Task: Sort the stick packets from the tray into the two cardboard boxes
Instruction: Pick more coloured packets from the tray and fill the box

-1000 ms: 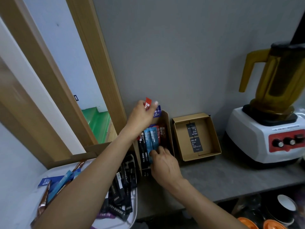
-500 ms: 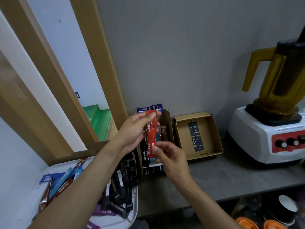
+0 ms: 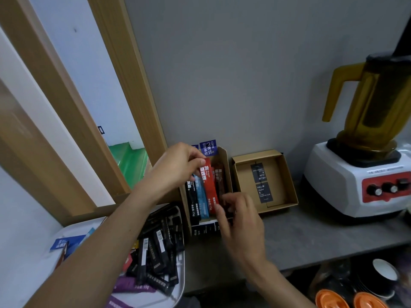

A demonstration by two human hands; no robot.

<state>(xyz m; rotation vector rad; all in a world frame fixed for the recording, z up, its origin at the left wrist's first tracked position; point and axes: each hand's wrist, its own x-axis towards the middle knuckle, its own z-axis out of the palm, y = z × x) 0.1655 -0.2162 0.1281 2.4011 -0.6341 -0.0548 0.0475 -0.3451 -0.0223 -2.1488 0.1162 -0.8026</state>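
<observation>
Left hand (image 3: 178, 167) pinched the red packet (image 3: 209, 185) in the full box (image 3: 225, 170). Blurry right hand (image 3: 242, 221) hid that box's front, grip unclear. The empty box (image 3: 277, 174) sat just right of it.

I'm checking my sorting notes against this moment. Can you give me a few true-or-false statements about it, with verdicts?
1. The left hand pinches the top of the red packet. True.
2. The right box is full of stick packets. False: only black printed tags show in it.
3. Black packets lie on the tray. True.
4. The blender stands left of the boxes. False: it stands to their right.
5. The red packet is at the left box. True.
</observation>
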